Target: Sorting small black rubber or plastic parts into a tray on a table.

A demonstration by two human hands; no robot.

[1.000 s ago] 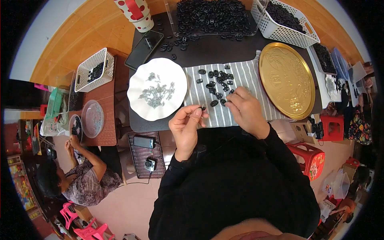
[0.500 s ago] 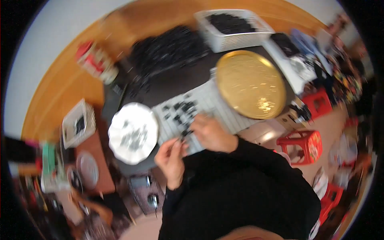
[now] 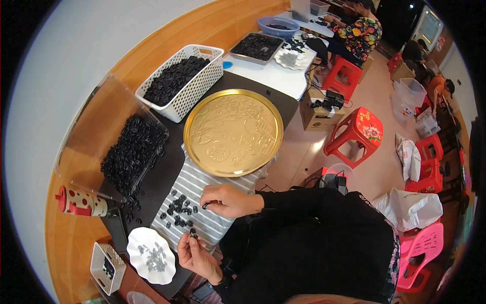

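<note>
My right hand (image 3: 226, 200) rests on a grey-and-white striped cloth (image 3: 212, 185) and pinches one small black ring between its fingertips. My left hand (image 3: 194, 256) is raised near the cloth's near edge and holds a small black piece at its fingertips. Several loose black rings (image 3: 179, 208) lie scattered on the cloth between the two hands. A white scalloped plate (image 3: 150, 255) with small grey parts sits left of my left hand.
A round gold tray (image 3: 233, 133) lies beyond the cloth. A white basket (image 3: 180, 80) and a clear tray (image 3: 132, 151) hold heaps of black rings. A red dotted bottle (image 3: 81, 201) lies at left. Red stools (image 3: 359, 133) stand at right; another person works at the far table (image 3: 356, 31).
The view has swung round to the right, so the table now runs up and left. Both hands stay over the striped cloth, still pinching small black pieces.
</note>
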